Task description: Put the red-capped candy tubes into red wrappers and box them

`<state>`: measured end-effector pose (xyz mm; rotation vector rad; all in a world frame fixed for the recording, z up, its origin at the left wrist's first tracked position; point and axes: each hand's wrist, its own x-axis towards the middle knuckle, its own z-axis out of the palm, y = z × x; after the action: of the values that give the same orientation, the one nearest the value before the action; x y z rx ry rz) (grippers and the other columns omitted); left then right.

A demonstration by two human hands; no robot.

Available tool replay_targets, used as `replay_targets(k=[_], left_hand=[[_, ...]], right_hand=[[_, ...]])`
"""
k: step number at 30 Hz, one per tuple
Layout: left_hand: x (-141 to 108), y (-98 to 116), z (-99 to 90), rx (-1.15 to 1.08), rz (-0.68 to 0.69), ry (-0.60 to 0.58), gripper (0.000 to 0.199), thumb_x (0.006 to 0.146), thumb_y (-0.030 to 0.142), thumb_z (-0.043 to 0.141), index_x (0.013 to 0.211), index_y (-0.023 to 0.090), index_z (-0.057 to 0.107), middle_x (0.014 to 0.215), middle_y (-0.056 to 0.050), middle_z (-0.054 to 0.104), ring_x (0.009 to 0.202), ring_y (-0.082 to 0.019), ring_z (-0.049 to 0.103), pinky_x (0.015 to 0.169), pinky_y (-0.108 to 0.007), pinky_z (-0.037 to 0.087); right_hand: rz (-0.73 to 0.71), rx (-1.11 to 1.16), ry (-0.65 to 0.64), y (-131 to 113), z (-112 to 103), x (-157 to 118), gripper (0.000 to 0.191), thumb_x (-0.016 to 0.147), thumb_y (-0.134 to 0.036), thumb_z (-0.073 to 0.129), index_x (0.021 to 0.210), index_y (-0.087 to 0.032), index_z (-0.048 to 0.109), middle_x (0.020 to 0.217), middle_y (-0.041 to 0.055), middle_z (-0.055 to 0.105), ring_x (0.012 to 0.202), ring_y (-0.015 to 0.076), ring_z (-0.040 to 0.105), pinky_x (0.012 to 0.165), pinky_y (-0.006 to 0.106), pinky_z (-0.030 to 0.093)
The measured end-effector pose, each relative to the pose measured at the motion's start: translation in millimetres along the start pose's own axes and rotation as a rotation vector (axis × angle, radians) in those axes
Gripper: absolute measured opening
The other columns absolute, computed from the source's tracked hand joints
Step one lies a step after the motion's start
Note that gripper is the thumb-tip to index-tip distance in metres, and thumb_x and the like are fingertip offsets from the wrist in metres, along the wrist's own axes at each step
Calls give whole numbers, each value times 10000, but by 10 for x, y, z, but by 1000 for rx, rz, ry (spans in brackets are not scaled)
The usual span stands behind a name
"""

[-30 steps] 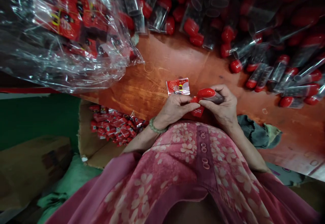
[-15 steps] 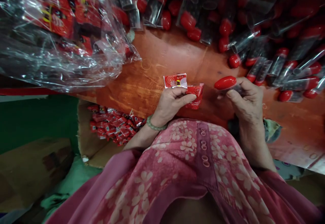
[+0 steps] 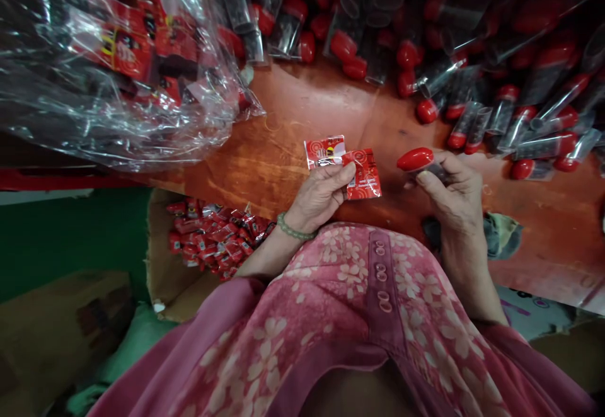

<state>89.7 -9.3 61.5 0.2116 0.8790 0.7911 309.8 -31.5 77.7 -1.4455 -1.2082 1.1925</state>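
Observation:
My left hand [image 3: 321, 193] pinches a red printed packet [image 3: 363, 175] between thumb and fingers, its face turned up to the right of the thumb. A second red packet [image 3: 325, 150] with a white edge shows beyond the knuckles; whether it lies on the table or is held too, I cannot tell. My right hand [image 3: 454, 184] is closed around a clear plastic tube [image 3: 435, 169] with a glossy red rounded cap [image 3: 415, 159], which points left toward the packets. The tube's far end is hidden in the palm. A gap separates the two hands.
Many red-capped clear tubes [image 3: 501, 111] are heaped across the back and right of the wooden table [image 3: 283, 102]. At the left is a clear plastic bag [image 3: 189, 114] of red packets. Below the edge, a cardboard box [image 3: 158, 247] holds more packets. A crumpled cloth [image 3: 503, 234] lies right of my wrist.
The packet in my left hand has turned to show more of its printed face, and the thumb has shifted left. My right hand, still holding the tube, has hardly moved. The view has shifted slightly.

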Motion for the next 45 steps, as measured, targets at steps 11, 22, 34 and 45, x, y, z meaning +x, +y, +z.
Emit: replay_targets(k=[11,22,34,45], left_hand=[[13,-30,-4,135,2,-13,333,705,467,885,746,160,763,714,0,737,714,-153,718,797,-312,598],[62,54,-23,820,74,-251,599,746,673,755,527,165,525,519,43,408,536,-78,380,511,-237,289],[144,73,122,857,20,-347,538,750,659,747,627,141,667,589,14,547,565,-89,423,566,-244,328],[145,-27,236,990,190,-392,454,822,595,723,738,152,773,758,-59,743,695,-146,644,709,-269,503]], right_hand=[[37,131,126,10,198,-133,318,737,-495,867,942,-287,740,770,-50,679,621,122,623,593,275,542],[163,125,-40,-21,300,64,435,618,-528,917,880,-237,730,833,-30,713,736,145,654,680,284,553],[123,106,45,184,342,46,317,724,-399,839,935,-267,641,817,-56,640,726,133,629,672,285,547],[101,173,108,285,188,-177,341,776,-497,808,997,-293,648,832,-43,669,735,154,671,692,318,593]])
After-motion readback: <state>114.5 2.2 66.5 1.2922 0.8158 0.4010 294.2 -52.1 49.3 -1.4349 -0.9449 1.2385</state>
